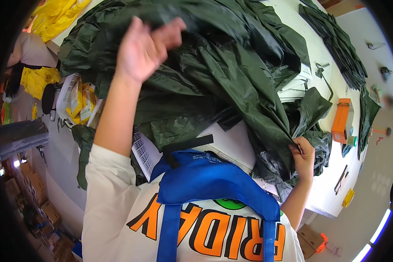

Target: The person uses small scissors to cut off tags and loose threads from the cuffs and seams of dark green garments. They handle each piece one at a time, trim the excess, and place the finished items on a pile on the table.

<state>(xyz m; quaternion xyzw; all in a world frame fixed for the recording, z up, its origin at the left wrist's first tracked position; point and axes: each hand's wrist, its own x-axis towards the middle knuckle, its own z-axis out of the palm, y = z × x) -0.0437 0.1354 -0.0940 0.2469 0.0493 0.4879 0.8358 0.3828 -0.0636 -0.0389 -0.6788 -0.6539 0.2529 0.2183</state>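
A large, crumpled heap of shiny dark green waterproof fabric covers most of the table in front of me. My right hand is closed on an edge of it at the right, thumb and fingers pinching the cloth, which stretches in long folds up toward the far left. Raised over the far left of the heap is my left hand, fingers apart and slightly blurred, with nothing seen in it. Whether it touches the fabric behind it, I cannot tell.
The white table shows at the right, with an orange box and a stack of folded dark green pieces. A white basket with yellow packets stands at the left. Beyond it are yellow fabric and another person's sleeve.
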